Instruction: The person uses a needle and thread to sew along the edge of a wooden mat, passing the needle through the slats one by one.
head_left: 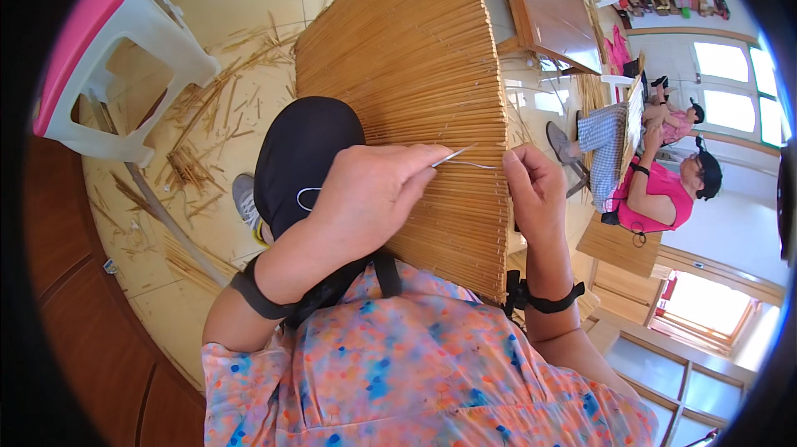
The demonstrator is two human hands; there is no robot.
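A large mat of thin straw stalks [415, 57], laid side by side and bound together, leans across my lap. My left hand [365, 194] is closed, pinching a thin pale needle [452, 155] between thumb and forefinger just over the mat's surface. From the needle's side a white thread [473, 165] runs right to the mat's stitched edge. At that edge my right hand [535, 190] is closed, thumb and fingers pressed together on the rim of the mat. Whether the thread also passes between its fingertips, I cannot tell.
A pink-topped white stool [87, 107] stands at the left. Loose straw pieces [216, 111] and a wooden pole [170, 219] lie on the tiled floor. A wooden table [552, 11] stands beyond the mat. On the right sit a co-worker in pink [656, 198] and another person [677, 119].
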